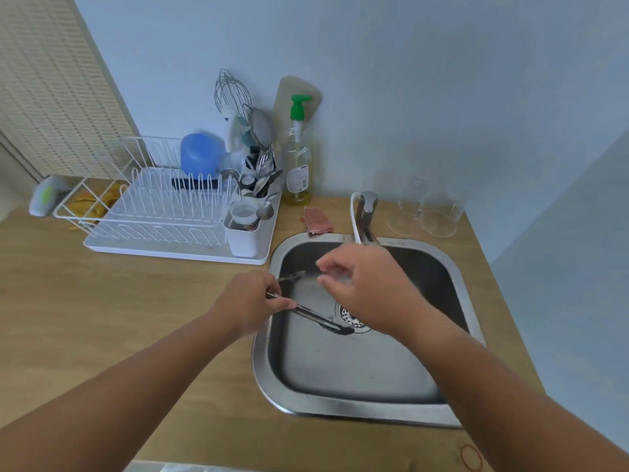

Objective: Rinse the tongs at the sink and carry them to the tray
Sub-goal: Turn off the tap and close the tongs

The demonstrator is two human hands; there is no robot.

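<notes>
So I've got the left hand (250,303) pinching the long metal tongs (308,310) near their hinge end, right over the left rim of the square stainless steel sink (357,408). The two arms of the tongs are splayed apart: one points toward the far side of the basin, the other runs down to the round drain strainer (352,316). My right hand (371,287) hovers over the basin just in front of the chrome tap (366,212), fingers loosely curled and blurry, so I can't tell if it's gripping anything. The white wire dish rack on its white tray (177,248) sits on the wooden bench (102,318) toward the far left corner, well apart from the tongs.
</notes>
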